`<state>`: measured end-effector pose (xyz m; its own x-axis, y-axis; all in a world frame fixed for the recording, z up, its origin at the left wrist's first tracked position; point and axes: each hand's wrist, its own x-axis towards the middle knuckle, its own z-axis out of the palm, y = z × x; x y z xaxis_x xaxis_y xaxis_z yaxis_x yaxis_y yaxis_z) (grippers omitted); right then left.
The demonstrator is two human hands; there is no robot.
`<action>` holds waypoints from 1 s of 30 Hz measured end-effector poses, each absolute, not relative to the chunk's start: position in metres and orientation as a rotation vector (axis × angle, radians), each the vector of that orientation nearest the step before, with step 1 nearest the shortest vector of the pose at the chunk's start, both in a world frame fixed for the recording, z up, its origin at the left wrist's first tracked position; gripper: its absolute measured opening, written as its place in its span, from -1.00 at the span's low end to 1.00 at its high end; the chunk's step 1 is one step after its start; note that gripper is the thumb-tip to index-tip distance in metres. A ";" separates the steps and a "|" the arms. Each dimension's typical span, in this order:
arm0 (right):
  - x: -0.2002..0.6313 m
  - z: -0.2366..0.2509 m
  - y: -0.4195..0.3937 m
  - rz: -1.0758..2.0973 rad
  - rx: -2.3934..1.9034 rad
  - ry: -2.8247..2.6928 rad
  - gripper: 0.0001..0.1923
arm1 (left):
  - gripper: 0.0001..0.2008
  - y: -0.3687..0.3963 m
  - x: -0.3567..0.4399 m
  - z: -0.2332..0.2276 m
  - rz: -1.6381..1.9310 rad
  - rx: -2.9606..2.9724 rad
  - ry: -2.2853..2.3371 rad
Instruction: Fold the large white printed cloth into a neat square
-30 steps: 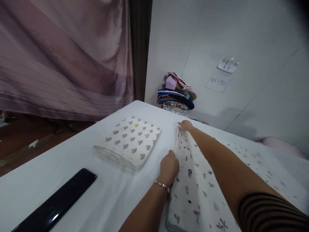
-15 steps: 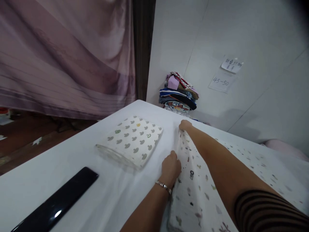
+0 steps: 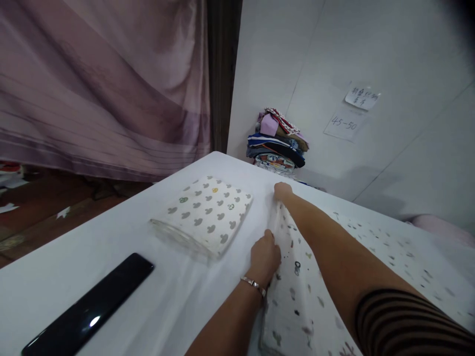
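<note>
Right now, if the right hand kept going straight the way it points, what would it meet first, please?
Probably the stack of folded clothes against the wall; the right hand aims that way across bare tabletop, though depth is unclear.

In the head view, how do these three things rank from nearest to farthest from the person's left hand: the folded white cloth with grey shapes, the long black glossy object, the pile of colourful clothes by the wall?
1. Folded white cloth with grey shapes: just left of the left hand.
2. Pile of colourful clothes: far side, against the wall.
3. Long black glossy object: near left of the table.
</note>
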<state>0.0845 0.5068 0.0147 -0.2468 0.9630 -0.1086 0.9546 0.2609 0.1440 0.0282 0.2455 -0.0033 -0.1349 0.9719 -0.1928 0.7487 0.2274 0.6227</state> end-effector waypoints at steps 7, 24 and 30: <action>0.084 0.001 0.507 -0.013 1.949 2.434 -0.70 | -0.78 0.246 0.029 -0.005 0.515 1.601 1.943; 0.144 -0.021 0.469 -0.197 1.746 2.803 -0.68 | -0.77 0.247 0.029 -0.004 0.531 1.600 1.970; 0.140 -0.020 0.467 -0.143 1.718 2.757 -0.65 | -0.78 0.248 0.027 -0.002 0.510 1.570 1.971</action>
<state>0.1396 0.4667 -0.0197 -0.4375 0.8980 0.0468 0.8884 0.4397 -0.1321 0.0271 0.2484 -0.0017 -0.1546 0.9692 -0.1916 0.7549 0.2410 0.6100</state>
